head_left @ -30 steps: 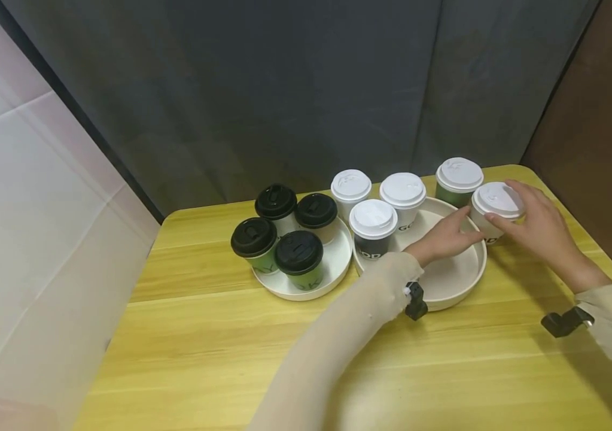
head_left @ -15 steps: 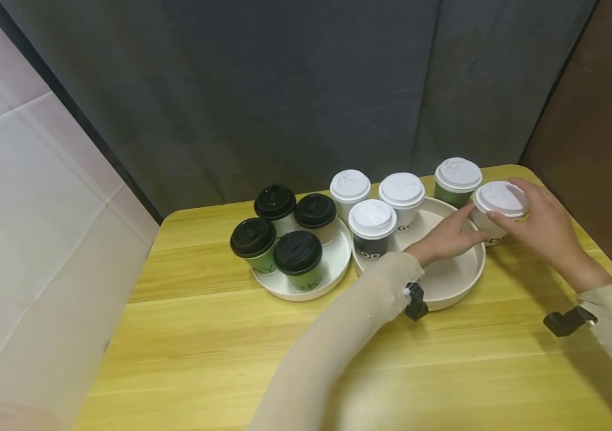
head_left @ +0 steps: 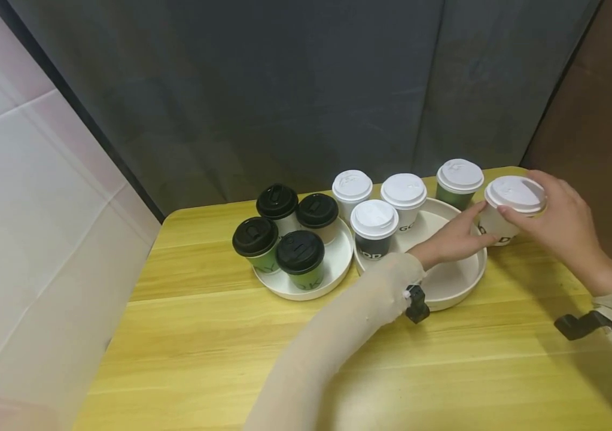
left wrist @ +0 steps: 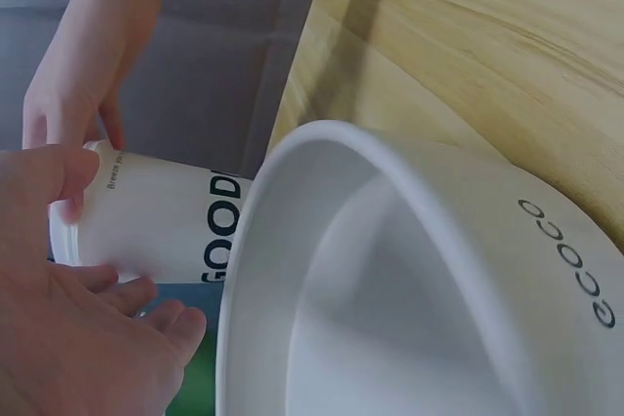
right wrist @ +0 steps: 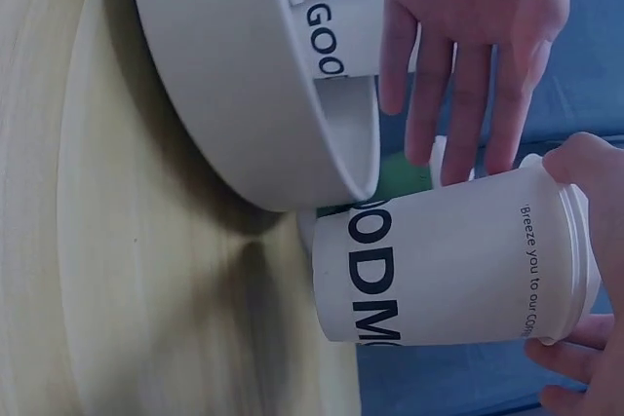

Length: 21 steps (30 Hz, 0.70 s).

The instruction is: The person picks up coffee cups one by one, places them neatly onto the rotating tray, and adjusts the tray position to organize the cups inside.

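Observation:
My right hand [head_left: 566,224] grips a white paper coffee cup [right wrist: 448,260] near its white lid, fingers and thumb on opposite sides. The cup stands nearly upright beside the right rim of the round cream tray [head_left: 453,278] and looks slightly raised off the table. My left hand [head_left: 451,237] is over that tray with fairly straight fingers pointing at the cup; whether the fingertips touch it I cannot tell. Three white-lidded cups, one of them a dark cup [head_left: 373,236], are at the tray's left side. A green cup [head_left: 456,190] with a white lid stands behind the tray.
Left of the cream tray, a white round plate [head_left: 336,263] bears several black-lidded cups, including a green one [head_left: 300,257]. The wooden table [head_left: 203,347] meets a dark curtain [head_left: 284,102] at the back and a brown panel [head_left: 607,149] at the right.
My right hand has moved right and slightly up, bringing the white cup with it away from the tray. My left hand has stayed nearly in place.

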Tool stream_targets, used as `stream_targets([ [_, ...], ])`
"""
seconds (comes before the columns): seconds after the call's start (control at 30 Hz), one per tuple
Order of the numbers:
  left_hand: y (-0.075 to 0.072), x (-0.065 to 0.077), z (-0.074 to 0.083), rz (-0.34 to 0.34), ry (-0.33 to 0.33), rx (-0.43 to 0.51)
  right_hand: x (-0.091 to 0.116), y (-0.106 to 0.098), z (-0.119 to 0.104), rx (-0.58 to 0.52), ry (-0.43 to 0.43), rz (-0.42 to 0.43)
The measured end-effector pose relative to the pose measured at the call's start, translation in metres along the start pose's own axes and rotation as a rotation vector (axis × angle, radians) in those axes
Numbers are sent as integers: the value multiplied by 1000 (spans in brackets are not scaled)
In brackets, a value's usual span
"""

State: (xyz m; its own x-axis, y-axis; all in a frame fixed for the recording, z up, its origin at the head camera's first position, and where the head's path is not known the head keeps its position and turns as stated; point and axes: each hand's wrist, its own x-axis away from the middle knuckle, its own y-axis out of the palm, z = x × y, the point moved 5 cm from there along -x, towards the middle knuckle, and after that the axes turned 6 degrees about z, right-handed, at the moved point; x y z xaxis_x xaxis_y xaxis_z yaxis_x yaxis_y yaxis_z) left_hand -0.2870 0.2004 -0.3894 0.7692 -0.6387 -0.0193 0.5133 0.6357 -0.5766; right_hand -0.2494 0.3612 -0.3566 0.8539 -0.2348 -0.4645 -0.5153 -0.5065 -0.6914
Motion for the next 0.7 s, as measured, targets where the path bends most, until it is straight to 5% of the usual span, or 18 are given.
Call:
stream_targets([
  [0.23, -6, 10, 5, -16, -20, -3, 3, -11, -14, 38, 4, 32],
  [0.47, -11, 19, 9, -29, 59, 60, 6, -18, -28, 52, -22, 55],
  [0.7, -13, 31, 13, -28, 70, 153, 12, -22, -40, 43, -39, 56],
])
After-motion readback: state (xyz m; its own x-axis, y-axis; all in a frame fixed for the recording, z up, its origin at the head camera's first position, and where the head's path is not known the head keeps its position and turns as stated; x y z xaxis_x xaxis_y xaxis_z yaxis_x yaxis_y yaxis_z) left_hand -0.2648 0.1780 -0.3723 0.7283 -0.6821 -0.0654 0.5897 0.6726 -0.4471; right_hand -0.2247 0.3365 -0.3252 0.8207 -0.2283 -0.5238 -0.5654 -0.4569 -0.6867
